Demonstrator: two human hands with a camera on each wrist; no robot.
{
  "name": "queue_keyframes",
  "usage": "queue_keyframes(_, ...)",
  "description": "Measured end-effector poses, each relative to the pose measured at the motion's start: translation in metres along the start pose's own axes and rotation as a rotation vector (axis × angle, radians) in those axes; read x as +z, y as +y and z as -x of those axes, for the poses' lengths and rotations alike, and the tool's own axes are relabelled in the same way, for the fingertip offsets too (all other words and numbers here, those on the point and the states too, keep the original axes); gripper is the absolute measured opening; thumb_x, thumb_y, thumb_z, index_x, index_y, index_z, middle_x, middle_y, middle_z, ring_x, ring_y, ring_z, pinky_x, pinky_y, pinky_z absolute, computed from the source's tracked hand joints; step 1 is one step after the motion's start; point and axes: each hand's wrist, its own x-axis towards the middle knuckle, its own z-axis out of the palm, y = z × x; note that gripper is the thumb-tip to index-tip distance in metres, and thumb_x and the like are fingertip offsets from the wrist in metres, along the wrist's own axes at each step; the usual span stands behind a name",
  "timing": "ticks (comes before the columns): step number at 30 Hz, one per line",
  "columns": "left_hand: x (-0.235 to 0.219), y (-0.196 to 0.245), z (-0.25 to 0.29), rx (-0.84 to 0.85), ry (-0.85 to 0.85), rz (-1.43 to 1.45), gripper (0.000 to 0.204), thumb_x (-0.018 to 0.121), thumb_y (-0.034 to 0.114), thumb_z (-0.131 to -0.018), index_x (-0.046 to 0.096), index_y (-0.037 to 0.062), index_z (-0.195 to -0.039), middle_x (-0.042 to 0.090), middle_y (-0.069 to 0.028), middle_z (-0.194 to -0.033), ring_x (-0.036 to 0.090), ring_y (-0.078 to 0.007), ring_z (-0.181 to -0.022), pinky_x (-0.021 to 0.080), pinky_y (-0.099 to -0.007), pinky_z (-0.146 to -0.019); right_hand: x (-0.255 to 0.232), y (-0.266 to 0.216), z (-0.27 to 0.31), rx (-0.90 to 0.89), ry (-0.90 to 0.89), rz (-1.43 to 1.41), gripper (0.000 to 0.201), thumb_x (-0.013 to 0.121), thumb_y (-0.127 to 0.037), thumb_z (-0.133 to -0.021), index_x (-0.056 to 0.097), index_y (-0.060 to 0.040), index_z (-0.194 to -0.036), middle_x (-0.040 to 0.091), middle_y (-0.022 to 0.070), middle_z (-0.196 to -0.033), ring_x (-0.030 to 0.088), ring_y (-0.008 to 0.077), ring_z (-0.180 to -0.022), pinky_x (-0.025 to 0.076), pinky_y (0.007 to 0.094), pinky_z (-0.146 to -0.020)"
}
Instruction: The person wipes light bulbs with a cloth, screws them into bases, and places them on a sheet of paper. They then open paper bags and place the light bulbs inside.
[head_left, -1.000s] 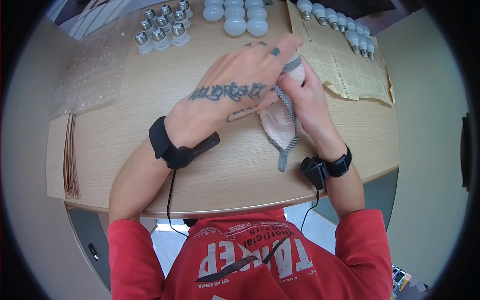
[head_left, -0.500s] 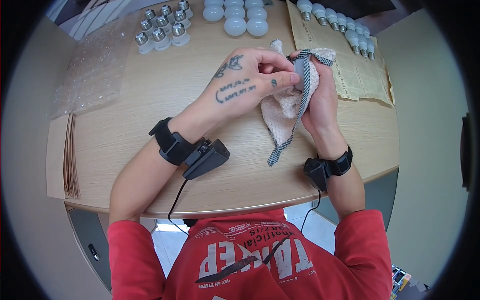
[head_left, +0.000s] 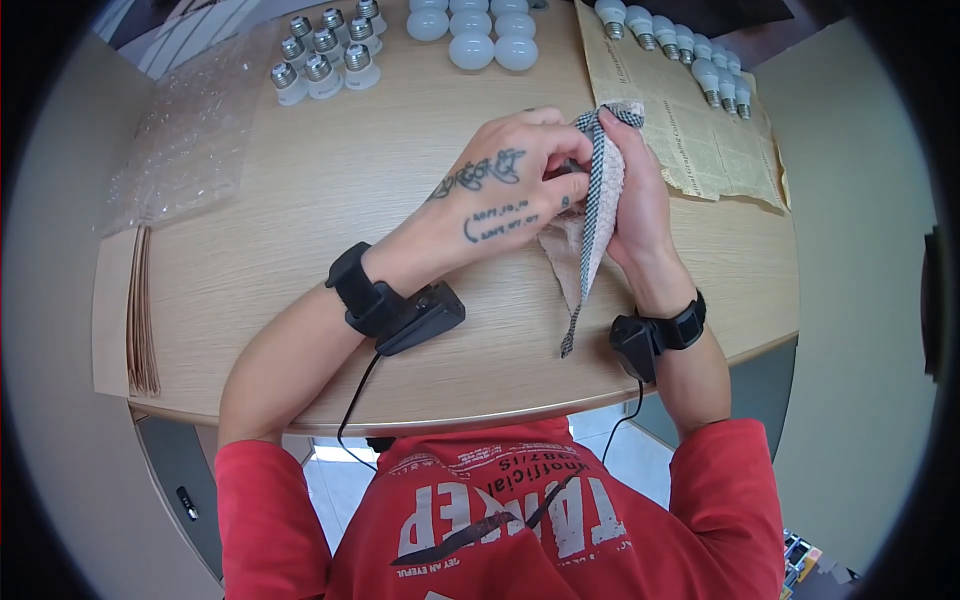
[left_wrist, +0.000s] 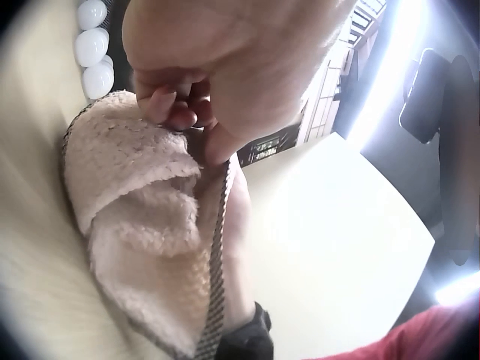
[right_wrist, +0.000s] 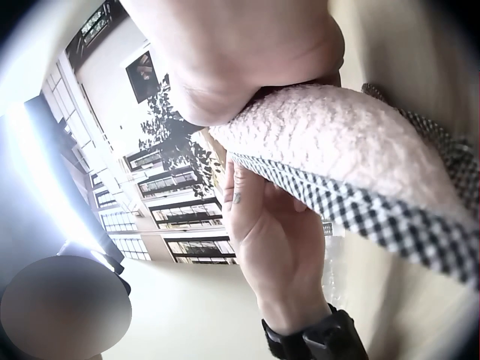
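A pale pink fluffy cloth with a black-and-white checked edge (head_left: 606,196) hangs folded between both hands above the table. The right hand (head_left: 645,210) grips it from the right, thumb near its top. From the left, the left hand (head_left: 505,190) curls its thumb and fingers into the fold. In the left wrist view the left hand (left_wrist: 225,67) pinches at the top of the cloth (left_wrist: 135,172); whatever lies between its fingertips is mostly hidden. The right wrist view shows the right palm (right_wrist: 240,52) over the cloth (right_wrist: 322,135), its fingertips out of sight.
Socketed white pieces with screw bases (head_left: 323,75) stand at the back left, round white bulbs (head_left: 471,50) at back centre. More bulbs (head_left: 706,80) lie on printed brown paper (head_left: 690,140) at right. Bubble wrap (head_left: 190,130) and folded brown paper (head_left: 143,320) are at left.
The left hand turned over and moved to the fold of the cloth. A whitish thing seen at its fingertips half a second ago is now hidden. The cloth has folded narrower; the right hand still grips it.
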Motion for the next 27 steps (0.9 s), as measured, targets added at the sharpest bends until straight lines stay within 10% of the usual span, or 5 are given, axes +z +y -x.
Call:
queue_keyframes(11, -0.006, -0.001, -0.001, 0.174, 0.024, -0.215, 0.013, 0.066, 0.014, -0.084, 0.067, 0.0027, -0.092, 0.059, -0.0105, -0.086, 0.059, -0.0294, -0.083, 0.047, -0.0417, -0.072, 0.001, -0.004, 0.003, 0.201, -0.188, -0.117, 0.026, 0.058, -0.024, -0.096, 0.062, 0.0003, -0.104, 0.069, 0.0106, -0.095, 0.068, 0.0138, -0.082, 0.056, 0.0253, -0.072)
queue_keyframes(27, 0.006, -0.012, 0.002, 0.258, 0.105, -0.178, 0.013, 0.071, 0.006, -0.077, 0.069, 0.0009, -0.090, 0.051, -0.0069, -0.080, 0.055, -0.0204, -0.069, 0.044, -0.0338, -0.064, 0.006, -0.004, 0.003, 0.036, -0.057, -0.071, 0.025, 0.060, -0.022, -0.095, 0.060, 0.0004, -0.106, 0.066, 0.0078, -0.089, 0.066, 0.0129, -0.077, 0.055, 0.0254, -0.066)
